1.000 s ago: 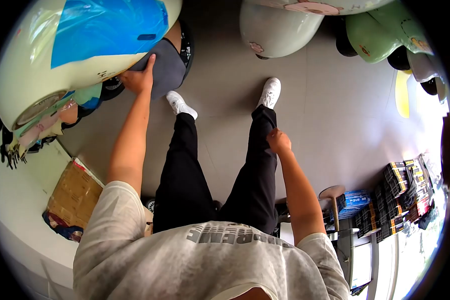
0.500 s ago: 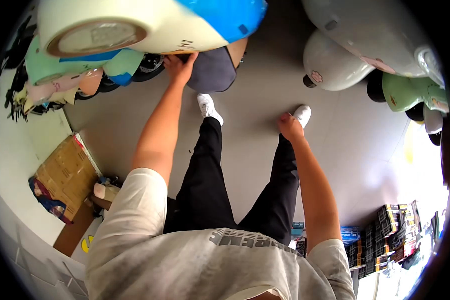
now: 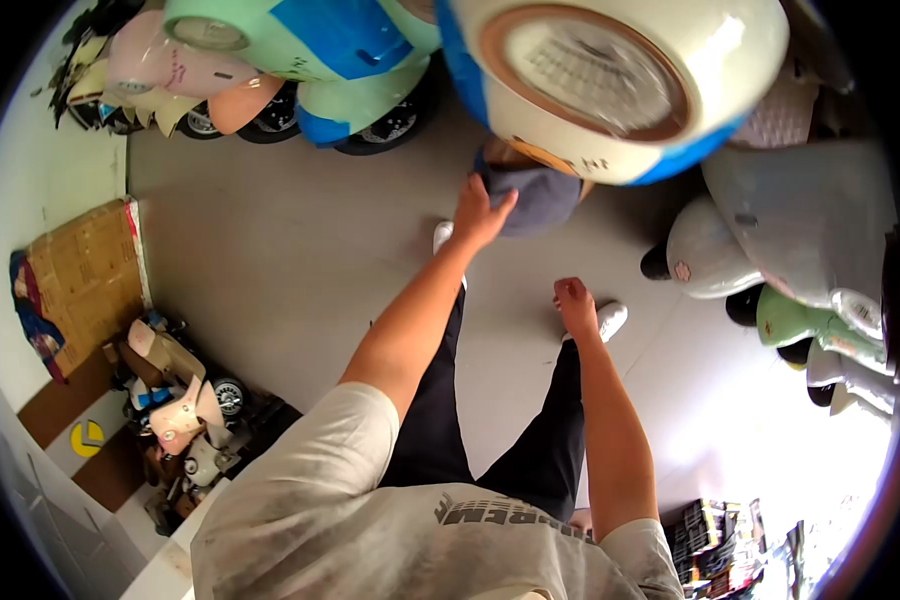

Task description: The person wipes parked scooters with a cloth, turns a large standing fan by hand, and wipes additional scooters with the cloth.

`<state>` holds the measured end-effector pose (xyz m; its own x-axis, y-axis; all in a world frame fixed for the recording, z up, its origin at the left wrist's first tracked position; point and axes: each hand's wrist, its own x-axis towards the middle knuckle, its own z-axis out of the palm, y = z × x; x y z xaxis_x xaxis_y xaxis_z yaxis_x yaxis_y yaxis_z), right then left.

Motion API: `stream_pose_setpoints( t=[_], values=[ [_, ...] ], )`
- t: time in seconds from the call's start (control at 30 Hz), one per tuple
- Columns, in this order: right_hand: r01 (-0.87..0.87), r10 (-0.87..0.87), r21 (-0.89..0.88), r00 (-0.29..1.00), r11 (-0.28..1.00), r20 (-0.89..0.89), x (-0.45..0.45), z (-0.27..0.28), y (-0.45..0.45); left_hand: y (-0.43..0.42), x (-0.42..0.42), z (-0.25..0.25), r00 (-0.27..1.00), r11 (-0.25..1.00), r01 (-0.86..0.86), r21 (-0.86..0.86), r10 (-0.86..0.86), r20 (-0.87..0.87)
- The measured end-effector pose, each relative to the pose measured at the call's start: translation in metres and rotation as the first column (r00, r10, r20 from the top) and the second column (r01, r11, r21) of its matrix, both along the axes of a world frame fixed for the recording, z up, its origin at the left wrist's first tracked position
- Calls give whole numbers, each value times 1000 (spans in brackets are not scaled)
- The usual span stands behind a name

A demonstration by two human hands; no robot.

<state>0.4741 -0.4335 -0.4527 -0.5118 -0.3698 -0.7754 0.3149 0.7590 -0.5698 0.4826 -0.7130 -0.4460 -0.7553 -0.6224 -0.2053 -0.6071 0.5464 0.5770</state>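
Above me, a cream scooter point(image 3: 630, 150) with blue patches and a large round clear lamp in a brown ring fills the upper view. Under its front is a dark grey rounded part point(image 3: 545, 200), perhaps a mudguard, with brown showing at its edges. My left hand point(image 3: 485, 215) is in front of this grey part, thumb spread away from the fingers; whether it touches is unclear. My right hand point(image 3: 575, 300) hangs low near my right shoe, fingers curled closed. What it holds, if anything, is hidden.
A mint green scooter point(image 3: 300, 35) and pink ones stand in a row at upper left. Grey scooters point(image 3: 770, 230) line the right. Flattened cardboard point(image 3: 85, 275) leans on the left wall, near a heap of scooter parts point(image 3: 185, 410). Stacked boxes point(image 3: 710, 540) are at lower right.
My view has swung left, so the cream scooter appears further right with its lamp facing me. My left hand has gone from the scooter's lower edge to before the grey part.
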Motion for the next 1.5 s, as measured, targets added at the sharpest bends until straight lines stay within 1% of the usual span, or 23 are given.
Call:
stream_pose_setpoints(
  t=[0.07, 0.1, 0.17, 0.27, 0.37, 0.43, 0.53, 0.6, 0.7, 0.77, 0.83, 0.87, 0.97, 1.03, 1.1, 1.13, 1.17, 1.23, 1.27, 1.37, 1.43, 1.47, 1.5],
  values=[
    [329, -325, -196, 944, 924, 52, -15, 13, -55, 6, 18, 9, 999, 997, 37, 74, -35, -30],
    [307, -308, -206, 951, 929, 32, -22, 19, -82, 10, 28, 14, 1000, 991, 9, 134, -8, -5],
    [474, -420, -160, 863, 866, 281, -35, 30, -128, 14, 46, 38, 996, 985, 76, 153, -67, -64],
    [480, -429, -118, 851, 869, 304, -5, -41, -154, 11, 76, 66, 991, 968, 126, 217, -112, -78],
    [548, -467, -134, 797, 825, 384, 22, -29, -173, -3, 103, 88, 989, 952, 133, 276, -112, -92],
    [504, -352, -123, 738, 855, 575, 35, -21, -180, -21, 116, 104, 990, 924, 141, 355, -134, -43],
    [526, -282, -191, 688, 829, 669, 59, -18, -194, -49, 132, 119, 985, 907, 167, 386, -140, -97],
    [541, -241, -170, 605, 824, 759, 65, 12, -212, -73, 137, 141, 971, 824, 189, 534, -237, 21],
    [517, -204, -166, 584, 840, 786, 74, 29, -235, -106, 143, 158, 960, 806, 248, 538, -280, -24],
    [525, -163, -197, 561, 828, 812, 75, 33, -242, -125, 142, 169, 949, 736, 222, 640, -314, 31],
    [547, -121, -171, 457, 819, 881, 71, 40, -250, -139, 137, 178, 923, 652, 275, 707, -385, -4],
    [552, -62, -231, 461, 801, 885, 71, 28, -246, -150, 125, 198, 894, 612, 243, 753, -442, 70],
    [551, -42, -240, 450, 799, 892, 58, 41, -255, -163, 110, 203, 862, 528, 277, 803, -506, 35],
    [478, 135, -368, 454, 798, 881, 38, 63, -260, -166, 104, 205, 847, 511, 254, 821, -528, 66],
    [455, 127, -365, 473, 812, 872, 23, 86, -263, -169, 83, 228, 875, 535, 282, 796, -484, 15],
    [461, 130, -371, 474, 806, 871, 19, 86, -262, -173, 68, 241, 815, 489, 249, 836, -572, 92],
    [520, 125, -414, 502, 747, 856, 19, 86, -259, -171, 64, 244, 812, 493, 249, 833, -576, 98],
    [580, 120, -462, 529, 671, 840, 17, 85, -252, -167, 56, 249, 772, 340, 321, 884, -634, -37],
    [579, 133, -549, 606, 603, 785, 12, 89, -252, -164, 50, 254, 754, 328, 321, 888, -657, -30],
    [664, 235, -581, 540, 470, 808, -10, 88, -242, -154, 39, 269, 764, 284, 319, 904, -642, -68],
    [365, 335, -797, 763, 481, 552, -17, 56, -236, -151, 32, 269, 781, 286, 301, 910, -621, -63],
    [661, 232, -629, 591, 410, 773, -18, 75, -233, -147, 33, 267, 811, 280, 271, 921, -581, -62],
    [658, 238, -633, 592, 408, 770, -22, 83, -229, -145, 34, 264, 813, 287, 273, 918, -579, -61]
  ],
)
